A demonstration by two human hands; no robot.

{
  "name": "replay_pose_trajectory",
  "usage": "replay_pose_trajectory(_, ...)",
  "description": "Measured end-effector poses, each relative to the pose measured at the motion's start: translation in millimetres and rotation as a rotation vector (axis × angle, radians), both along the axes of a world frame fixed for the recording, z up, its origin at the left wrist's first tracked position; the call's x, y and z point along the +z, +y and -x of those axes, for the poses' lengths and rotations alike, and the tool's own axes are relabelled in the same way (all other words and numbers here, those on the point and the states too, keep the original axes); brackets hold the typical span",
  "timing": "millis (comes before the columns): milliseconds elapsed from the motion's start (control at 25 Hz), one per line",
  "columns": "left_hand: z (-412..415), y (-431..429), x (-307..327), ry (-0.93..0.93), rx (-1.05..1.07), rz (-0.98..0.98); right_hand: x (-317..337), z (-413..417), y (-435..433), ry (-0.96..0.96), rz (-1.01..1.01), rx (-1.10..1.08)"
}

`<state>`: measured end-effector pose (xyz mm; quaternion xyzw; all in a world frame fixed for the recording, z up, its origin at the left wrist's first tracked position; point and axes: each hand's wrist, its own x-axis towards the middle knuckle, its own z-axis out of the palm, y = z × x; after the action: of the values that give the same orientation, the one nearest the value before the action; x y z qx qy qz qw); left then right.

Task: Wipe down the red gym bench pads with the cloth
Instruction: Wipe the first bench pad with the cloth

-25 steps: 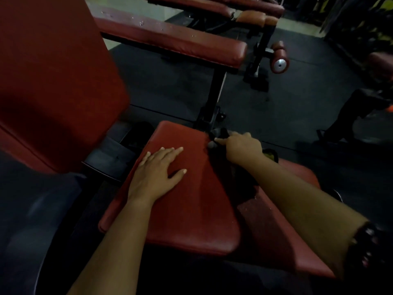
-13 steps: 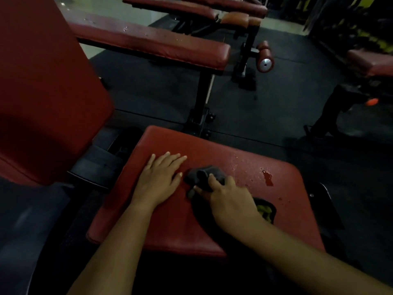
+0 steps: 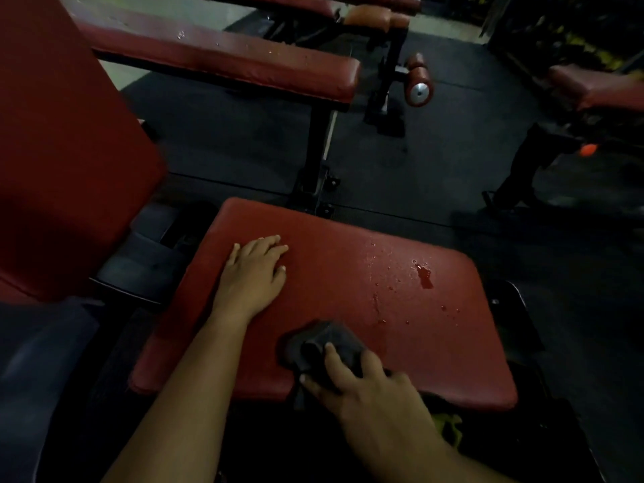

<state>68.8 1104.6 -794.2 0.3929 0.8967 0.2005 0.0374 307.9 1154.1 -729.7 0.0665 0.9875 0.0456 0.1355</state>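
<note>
The red seat pad [image 3: 348, 291] fills the middle of the head view, a broad vinyl slab with rounded corners. Its surface is dull and dry on the 9 o'clock side. Toward 2 o'clock it is beaded with water droplets, and a small puddle [image 3: 424, 275] lies there.

The left hand [image 3: 252, 277] rests flat on the pad at about 10 o'clock, fingers straight and together, gripping nothing. The dark cloth [image 3: 320, 346] is bunched on the pad near its 6 o'clock edge. The right hand [image 3: 362, 385] grasps it, fingers curled over the top and thumb against its side, pressing it to the vinyl. Below that wrist, off the pad at 5 o'clock, something yellow-green [image 3: 449, 423] shows; the dim light makes it hard to say what it is.

At 9 o'clock a tall red back pad [image 3: 62, 151] rises, tilted, with a black frame bracket [image 3: 139, 259] between it and the seat. At 12 o'clock a long red bench pad [image 3: 223, 61] runs across on a black post, speckled with drops. A red foam roller [image 3: 420, 85] with a metal end cap sits at 1 o'clock. Another red pad [image 3: 596, 87] stands at 2 o'clock with a small orange object [image 3: 588, 149] under it. The floor [image 3: 435, 162] is black rubber matting, and a paler floor shows at 11 o'clock.
</note>
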Motion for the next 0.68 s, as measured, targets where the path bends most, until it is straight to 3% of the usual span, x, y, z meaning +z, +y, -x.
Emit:
replay_pose_trajectory(160, -0.5, 2.9, 5.2, -0.007, -0.017, 0.067, 7.8, 10.9, 7.9, -0.014, 0.101, -0.120)
replay_pose_trajectory(280, 0.2, 1.9, 6.7, -0.045, -0.013, 0.056, -8.5, 9.1, -14.2, 0.026, 0.101, -0.072)
replay_pose_trajectory(400, -8.8, 8.8, 10.2, -0.048, -0.041, 0.010, -9.8, -16.8, -4.1, -0.041, 0.090, -0.023)
replay_pose_trajectory(520, -35.7, 25.0, 7.9, -0.039, -0.117, -0.068, 2.2, -28.2, 35.3, -0.056, 0.065, -0.112)
replay_pose_trajectory(680, -54.3, 37.4, -4.3, 0.010, -0.152, 0.023, 2.2, 13.3, 68.9, 0.110, -0.035, -0.297)
